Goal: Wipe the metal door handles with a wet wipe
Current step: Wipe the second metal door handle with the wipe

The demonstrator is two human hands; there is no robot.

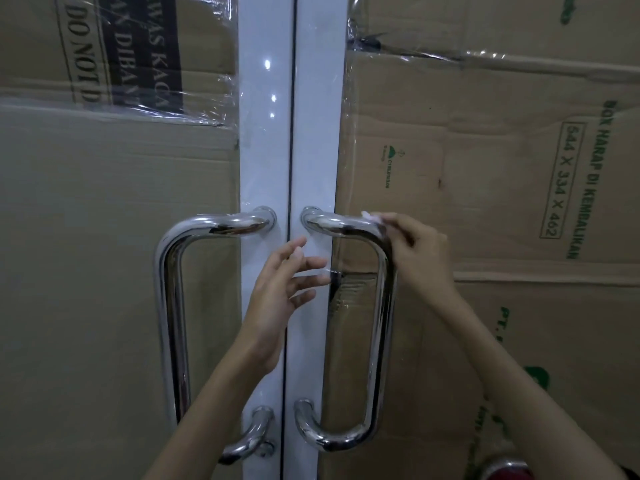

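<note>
Two shiny D-shaped metal handles are fixed to a white double door: the left handle (pixel 171 299) and the right handle (pixel 379 323). My right hand (pixel 415 247) presses a small white wet wipe (pixel 372 216) against the top right bend of the right handle. Only a corner of the wipe shows above my fingers. My left hand (pixel 287 282) hovers with its fingers spread in front of the white door frame (pixel 311 133), between the two handles, and holds nothing.
Flattened cardboard sheets under clear plastic film cover the left door panel (pixel 104 237) and the right door panel (pixel 502 168). A dark seam (pixel 292 133) runs down between the two door leaves. A red and metal object (pixel 505 471) sits at the bottom right edge.
</note>
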